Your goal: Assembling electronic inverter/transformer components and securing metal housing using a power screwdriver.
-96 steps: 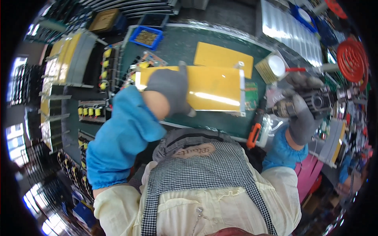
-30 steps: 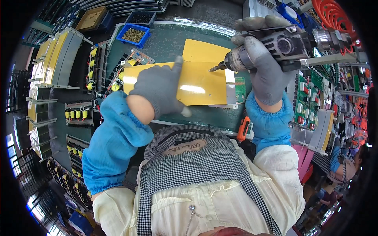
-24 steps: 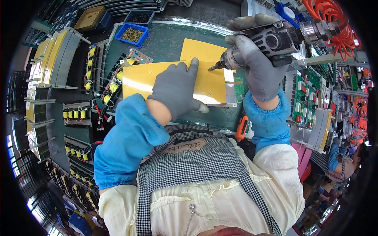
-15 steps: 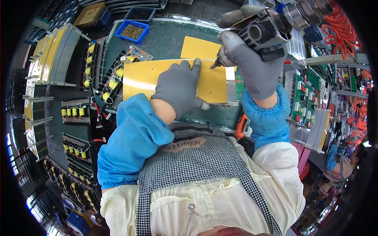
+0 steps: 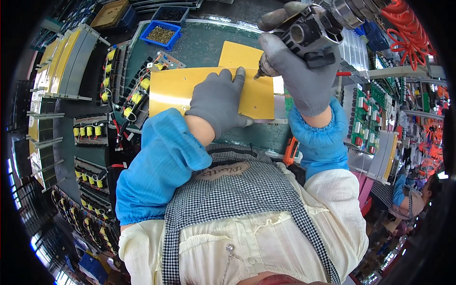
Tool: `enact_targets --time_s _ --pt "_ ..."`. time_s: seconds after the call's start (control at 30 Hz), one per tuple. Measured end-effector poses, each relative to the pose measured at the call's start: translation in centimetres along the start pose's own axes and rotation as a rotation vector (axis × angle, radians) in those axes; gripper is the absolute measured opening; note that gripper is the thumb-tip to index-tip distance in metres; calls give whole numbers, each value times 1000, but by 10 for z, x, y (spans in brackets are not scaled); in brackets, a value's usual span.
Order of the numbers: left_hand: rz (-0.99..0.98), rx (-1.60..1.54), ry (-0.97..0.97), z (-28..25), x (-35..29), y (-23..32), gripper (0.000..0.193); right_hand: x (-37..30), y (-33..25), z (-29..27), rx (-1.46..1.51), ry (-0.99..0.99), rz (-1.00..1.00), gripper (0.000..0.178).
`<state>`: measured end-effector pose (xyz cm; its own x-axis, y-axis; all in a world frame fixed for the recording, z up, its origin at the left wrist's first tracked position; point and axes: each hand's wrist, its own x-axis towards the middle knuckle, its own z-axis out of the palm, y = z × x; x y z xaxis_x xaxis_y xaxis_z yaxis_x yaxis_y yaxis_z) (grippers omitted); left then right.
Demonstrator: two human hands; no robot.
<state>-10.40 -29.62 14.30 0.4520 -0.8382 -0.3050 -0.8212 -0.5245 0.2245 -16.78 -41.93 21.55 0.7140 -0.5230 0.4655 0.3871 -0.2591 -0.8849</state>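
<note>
A yellow panel [image 5: 167, 90] with small holes lies on the green bench in front of me. My left hand [image 5: 216, 100], in a grey glove, is pressed on it with the fingers stretched and the thumb out toward the near edge. My right hand [image 5: 304, 76], gloved too, grips a black power screwdriver [image 5: 311, 35] held tilted. Its tip points down-left at the panel's far right part, near a hole. Whether the tip touches the panel I cannot tell. Behind lies a second yellow sheet [image 5: 235, 54], partly covered by the panel.
A blue bin [image 5: 161, 35] of small brass-coloured screws stands at the back left. Circuit boards with yellow coils [image 5: 137, 98] sit left of the panel. An orange-handled tool [image 5: 290, 151] lies near my right forearm. Green circuit boards [image 5: 363, 118] and a red coiled hose [image 5: 411, 42] are at right.
The panel and my left hand appear slightly higher in view. The screwdriver has shifted a little up and left with my right hand, its tip still by the panel's right part.
</note>
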Motion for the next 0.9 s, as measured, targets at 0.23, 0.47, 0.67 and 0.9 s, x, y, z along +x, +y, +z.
enact_targets --time_s 0.23,0.47,0.67,0.9 --pt "8 51 11 4 -1 6 106 28 55 -10 356 -163 -238 51" --pt "17 14 44 7 -3 -1 105 3 14 -5 256 38 244 47" --pt "24 27 50 9 -2 1 105 13 32 -4 532 -179 -86 47" --pt "26 31 137 18 -7 7 98 6 29 -13 204 -120 103 40"
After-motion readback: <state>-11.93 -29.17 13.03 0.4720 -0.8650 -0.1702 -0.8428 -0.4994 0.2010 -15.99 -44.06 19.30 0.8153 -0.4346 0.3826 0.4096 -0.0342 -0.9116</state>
